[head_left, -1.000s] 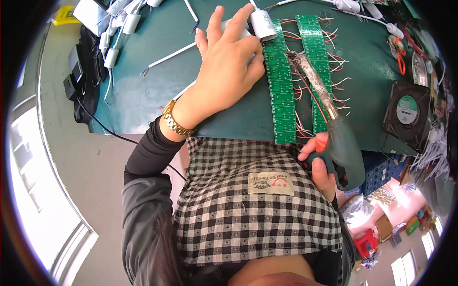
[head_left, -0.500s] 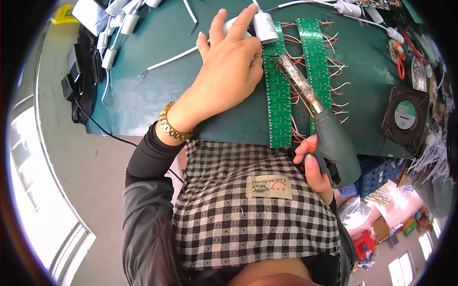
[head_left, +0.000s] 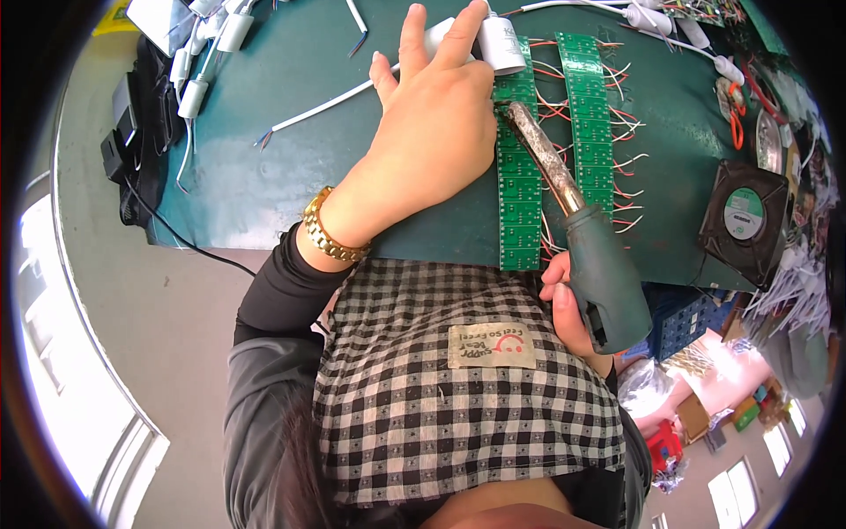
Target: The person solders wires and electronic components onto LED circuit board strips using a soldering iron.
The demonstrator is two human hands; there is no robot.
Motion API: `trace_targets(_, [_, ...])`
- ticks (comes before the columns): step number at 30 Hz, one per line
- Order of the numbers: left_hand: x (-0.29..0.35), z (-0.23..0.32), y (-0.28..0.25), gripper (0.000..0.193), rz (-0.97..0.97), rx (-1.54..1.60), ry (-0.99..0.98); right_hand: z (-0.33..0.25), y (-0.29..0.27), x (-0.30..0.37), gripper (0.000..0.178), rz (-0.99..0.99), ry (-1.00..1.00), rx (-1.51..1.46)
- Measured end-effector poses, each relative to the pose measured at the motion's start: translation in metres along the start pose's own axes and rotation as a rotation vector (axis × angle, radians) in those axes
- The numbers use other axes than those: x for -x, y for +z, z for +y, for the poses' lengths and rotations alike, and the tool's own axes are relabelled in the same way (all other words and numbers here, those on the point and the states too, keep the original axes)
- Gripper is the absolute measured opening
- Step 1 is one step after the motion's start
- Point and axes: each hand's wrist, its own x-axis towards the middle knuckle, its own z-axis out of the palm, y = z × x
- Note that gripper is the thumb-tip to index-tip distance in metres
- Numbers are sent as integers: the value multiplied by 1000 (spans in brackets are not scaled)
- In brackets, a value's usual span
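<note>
The right hand (head_left: 571, 309), at centre right in the lower half of the frame, has its grip closed around the dark handle of a soldering tool (head_left: 608, 273), though part of the fingers is hidden behind it. The tool's scorched metal barrel (head_left: 548, 160) slants up and left, its tip over the left one of two green circuit-board strips (head_left: 520, 198), beside the edge of the left hand; whether it touches cannot be told. The left hand (head_left: 432, 132), upper centre, lies palm down with fingers spread over a white cylinder (head_left: 439, 35); its thumb is out of sight, so I cannot tell whether that grip is closed on anything. Just right of its fingertips is another white cylinder (head_left: 501, 46), at the top end of the left strip. The right strip (head_left: 589, 128) lies near it, red and white wires (head_left: 627, 125) trailing from its right edge. A white cable (head_left: 322, 112) runs left from the hand across the green desk (head_left: 247, 189). A black fan (head_left: 745, 216) sits at the right.
</note>
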Motion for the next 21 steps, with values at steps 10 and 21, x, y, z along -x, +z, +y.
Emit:
trace_targets(10, [2,0,1,14,29,-23,36,-19,14,-11,12,315,146,-320])
trace_targets(21, [5,-5,6,16,100,-32,65,-28,4,-16,24,181,120,-486])
